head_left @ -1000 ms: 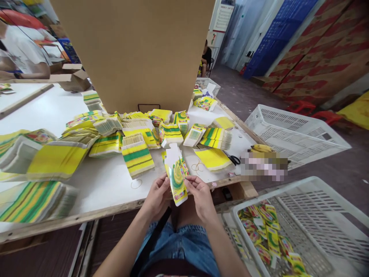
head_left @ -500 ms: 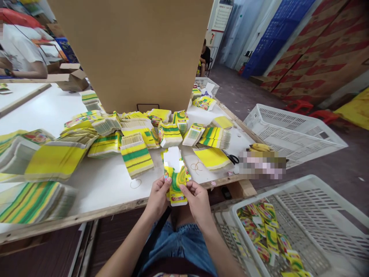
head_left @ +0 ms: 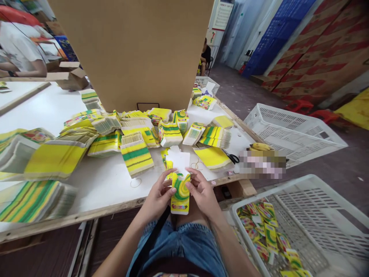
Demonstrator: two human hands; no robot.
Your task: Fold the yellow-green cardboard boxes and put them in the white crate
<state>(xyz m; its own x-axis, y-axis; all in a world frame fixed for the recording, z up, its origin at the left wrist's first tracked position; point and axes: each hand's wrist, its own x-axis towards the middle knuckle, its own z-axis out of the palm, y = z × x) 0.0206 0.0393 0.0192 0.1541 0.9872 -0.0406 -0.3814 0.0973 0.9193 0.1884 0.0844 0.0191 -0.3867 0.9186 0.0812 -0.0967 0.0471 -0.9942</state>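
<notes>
A small yellow and green carton (head_left: 180,188) with a white flap on top stands upright between both hands, over the table's front edge. My left hand (head_left: 158,196) grips its left side with thumb and fingers. My right hand (head_left: 203,192) pinches its right side near the flap. Stacks of flat yellow and green carton blanks (head_left: 135,154) lie spread across the white table (head_left: 106,181) just beyond the hands.
A tall brown cardboard box (head_left: 132,54) stands at the table's back. A white plastic crate (head_left: 291,231) holding several folded cartons sits at my right; another white crate (head_left: 291,130) lies beyond. Scissors (head_left: 232,157) and rubber bands lie nearby. Another person sits at the far left.
The carton has been turned upright and squared in my hands, its white flap now pointing up. Both hands shifted slightly lower and to the right.
</notes>
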